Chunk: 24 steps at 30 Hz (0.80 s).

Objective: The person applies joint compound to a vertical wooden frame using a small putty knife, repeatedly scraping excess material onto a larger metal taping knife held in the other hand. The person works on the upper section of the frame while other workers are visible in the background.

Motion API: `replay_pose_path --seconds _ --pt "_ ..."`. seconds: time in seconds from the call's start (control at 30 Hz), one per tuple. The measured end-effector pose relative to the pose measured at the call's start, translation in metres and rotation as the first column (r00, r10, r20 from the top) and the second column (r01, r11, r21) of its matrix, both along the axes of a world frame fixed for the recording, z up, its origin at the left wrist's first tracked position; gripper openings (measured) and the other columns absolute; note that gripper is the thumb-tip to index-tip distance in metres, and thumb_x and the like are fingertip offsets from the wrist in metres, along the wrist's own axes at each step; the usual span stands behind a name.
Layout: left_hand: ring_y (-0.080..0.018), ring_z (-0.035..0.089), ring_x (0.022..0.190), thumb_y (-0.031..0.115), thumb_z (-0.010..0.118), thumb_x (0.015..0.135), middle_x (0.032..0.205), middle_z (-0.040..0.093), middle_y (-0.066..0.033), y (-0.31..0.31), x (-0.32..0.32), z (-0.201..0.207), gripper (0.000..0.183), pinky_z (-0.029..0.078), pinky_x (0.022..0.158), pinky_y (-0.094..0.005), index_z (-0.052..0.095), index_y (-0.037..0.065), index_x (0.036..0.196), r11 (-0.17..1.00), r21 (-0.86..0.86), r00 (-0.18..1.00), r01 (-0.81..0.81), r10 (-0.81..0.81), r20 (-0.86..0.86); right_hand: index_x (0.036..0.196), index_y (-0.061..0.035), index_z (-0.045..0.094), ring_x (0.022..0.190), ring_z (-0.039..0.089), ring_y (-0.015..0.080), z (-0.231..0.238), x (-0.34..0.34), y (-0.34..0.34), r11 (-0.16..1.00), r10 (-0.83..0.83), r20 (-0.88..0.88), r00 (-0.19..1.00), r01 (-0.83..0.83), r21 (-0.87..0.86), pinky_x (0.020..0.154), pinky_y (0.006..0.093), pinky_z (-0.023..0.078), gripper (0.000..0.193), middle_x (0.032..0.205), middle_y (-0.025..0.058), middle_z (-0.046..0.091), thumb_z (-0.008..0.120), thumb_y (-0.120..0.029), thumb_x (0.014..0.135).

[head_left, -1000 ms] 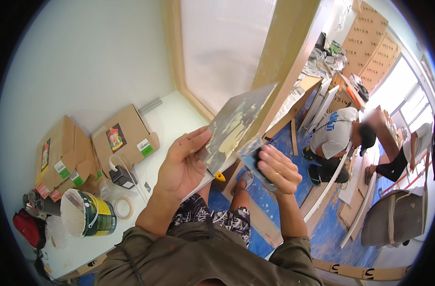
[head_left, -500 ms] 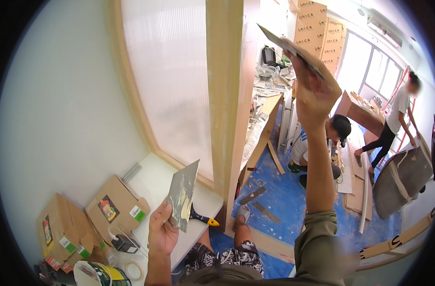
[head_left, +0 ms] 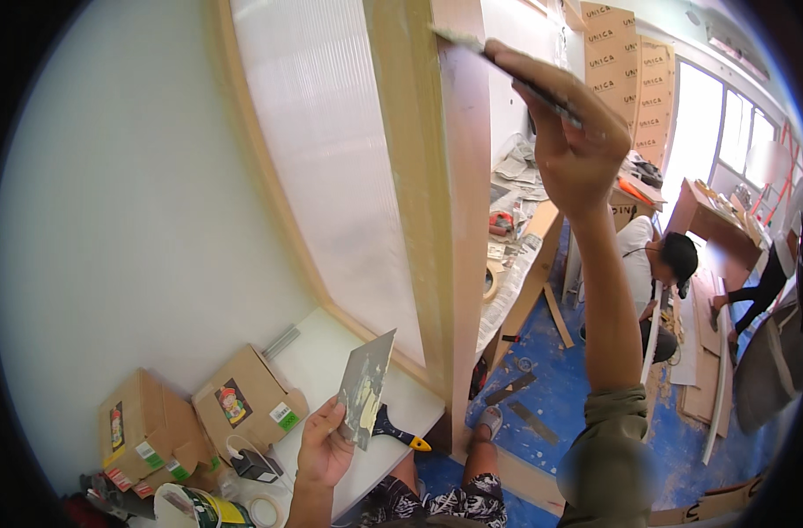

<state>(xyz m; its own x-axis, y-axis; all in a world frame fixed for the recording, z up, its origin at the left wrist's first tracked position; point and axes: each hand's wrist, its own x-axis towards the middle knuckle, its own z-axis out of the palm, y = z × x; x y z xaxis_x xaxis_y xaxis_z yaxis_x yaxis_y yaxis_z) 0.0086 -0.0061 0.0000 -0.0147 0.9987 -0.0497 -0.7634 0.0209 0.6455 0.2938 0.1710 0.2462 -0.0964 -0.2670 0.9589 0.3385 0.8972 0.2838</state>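
Note:
My left hand point(head_left: 324, 451) is closed on a flat grey putty plate point(head_left: 366, 392) smeared with pale filler, held over the white bench top. Raised high, my right hand point(head_left: 582, 141) grips a thin filling blade point(head_left: 461, 41) seen nearly edge-on. Some pale filler shows along its tip, which overlaps the upper part of the wooden post point(head_left: 465, 176); whether it touches the wood I cannot tell. Beside the post stands a translucent ribbed panel point(head_left: 322, 150) in a wooden frame. A paint brush point(head_left: 401, 433) with a black and yellow handle lies on the bench behind the plate.
Cardboard boxes point(head_left: 247, 396), a black charger point(head_left: 253, 466), a tape roll point(head_left: 265, 510) and a tub point(head_left: 199, 509) crowd the lower left. Right of the post is a paper-covered worktop point(head_left: 511, 286). One person point(head_left: 674, 260) crouches on the blue-covered floor point(head_left: 542, 387); another point(head_left: 758, 299) bends at far right.
My view has swung left. The blade in my right hand has come across to the post's upper part. My left hand still holds the plate. The standing person at right now bends down.

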Motion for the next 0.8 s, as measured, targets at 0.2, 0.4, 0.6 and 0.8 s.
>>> replay_pose_path --seconds 0.2,0.4,0.6,0.8 --pt "-0.0157 0.065 0.091 0.007 0.051 0.094 0.108 0.064 -0.0132 0.005 0.007 0.000 0.033 0.053 0.077 -0.0266 0.048 -0.008 0.123 0.999 -0.038 0.997 -0.032 0.030 -0.068 0.099 0.0044 0.068 0.098 0.067 0.0315 -0.083 0.004 -0.008 0.989 0.118 0.131 0.984 -0.105 -0.099 0.086 0.0369 0.054 0.028 0.102 0.0203 0.068 0.063 0.008 0.071" --pt "-0.0111 0.065 0.081 0.008 0.052 0.094 0.102 0.066 -0.0100 0.017 0.013 -0.007 0.033 0.051 0.067 -0.0224 0.049 -0.007 0.123 0.995 -0.098 0.994 0.013 -0.023 -0.111 0.092 0.0042 0.069 0.096 0.067 0.0323 -0.176 0.014 -0.039 0.943 0.167 0.176 0.970 -0.105 -0.316 0.087 0.0425 0.053 0.019 0.098 0.0197 0.068 0.068 -0.004 0.075" --pt "-0.0139 0.066 0.086 0.008 0.051 0.095 0.105 0.065 -0.0118 0.016 0.018 -0.009 0.031 0.054 0.073 -0.0243 0.049 -0.007 0.121 0.997 -0.079 0.994 0.006 -0.014 -0.105 0.102 0.0071 0.067 0.097 0.066 0.0383 -0.106 0.025 -0.034 0.981 0.131 -0.075 0.989 -0.140 -0.137 0.086 0.0444 0.054 0.039 0.099 0.0253 0.067 0.057 0.016 0.065" --pt "-0.0167 0.066 0.094 0.006 0.049 0.095 0.108 0.064 -0.0142 0.013 0.020 -0.005 0.030 0.055 0.080 -0.0274 0.048 -0.008 0.122 0.997 -0.065 0.996 -0.039 0.033 -0.085 0.105 0.0079 0.066 0.098 0.066 0.0319 -0.047 0.023 -0.006 0.994 0.086 0.063 0.994 -0.090 0.062 0.086 0.0362 0.054 0.025 0.103 0.0229 0.067 0.057 0.009 0.082"
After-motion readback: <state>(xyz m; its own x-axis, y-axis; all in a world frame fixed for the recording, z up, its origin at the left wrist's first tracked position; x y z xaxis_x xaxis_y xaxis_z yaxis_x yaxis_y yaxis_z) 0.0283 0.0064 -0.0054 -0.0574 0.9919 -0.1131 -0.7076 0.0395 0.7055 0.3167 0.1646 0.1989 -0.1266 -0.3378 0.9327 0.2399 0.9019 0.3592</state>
